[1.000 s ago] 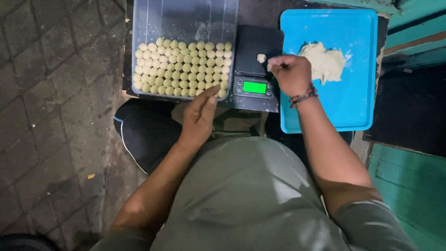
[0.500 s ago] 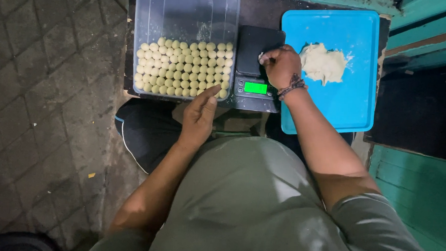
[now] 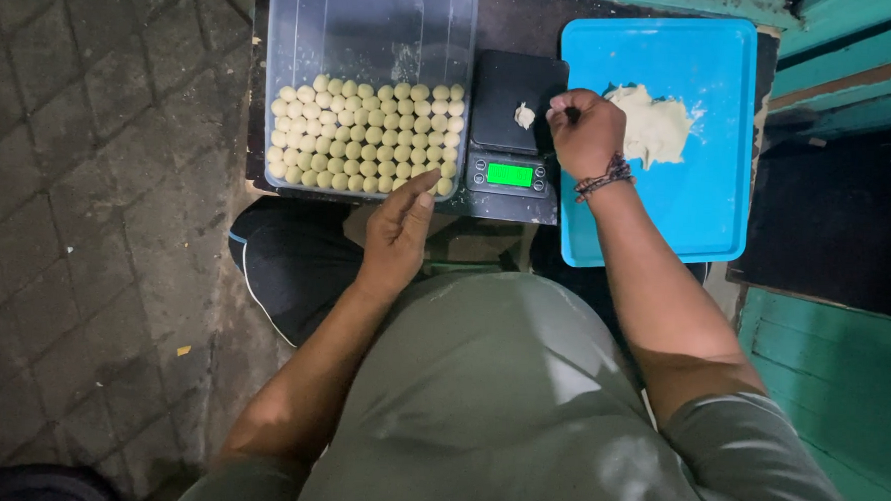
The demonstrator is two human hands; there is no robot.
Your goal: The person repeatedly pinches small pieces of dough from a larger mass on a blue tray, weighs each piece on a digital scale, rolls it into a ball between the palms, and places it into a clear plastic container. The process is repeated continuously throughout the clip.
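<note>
Beside the dough bit (image 3: 524,115) on the black scale (image 3: 514,133), right hand (image 3: 586,131) fisted; left hand (image 3: 398,228) open.

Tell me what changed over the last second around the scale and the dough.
The right hand went left over the scale, covering the small dough piece, then drew back right toward the blue tray; the piece lies bare on the platform again. The left hand, the tub of dough balls and the dough lump stayed put.
</note>
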